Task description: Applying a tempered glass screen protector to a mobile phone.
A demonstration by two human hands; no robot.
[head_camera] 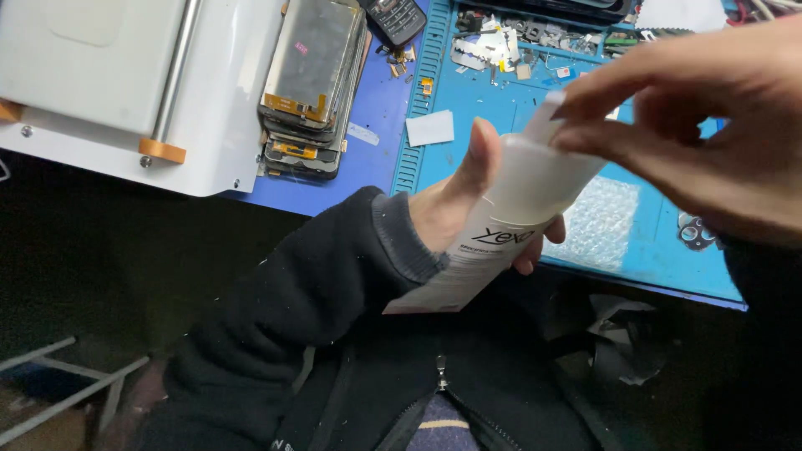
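My left hand [451, 209] was wrapped around a flat white packet [501, 234] with dark print at its lower end, the thumb lying along its near face and the other fingers [535, 250] curled behind it. I held it tilted, above the near edge of the table [376, 108]. My right hand [710, 108] came in from the right, its fingers pressed together and pinching a thin white tab [545, 121] at the packet's upper end. On the blue mat [501, 108] beyond lay a small white slip [430, 128], a patch of bubble wrap [601, 221] and scattered small parts [518, 42]. A stack of phone screens [313, 83] sat to the left, beside a white machine [125, 75].
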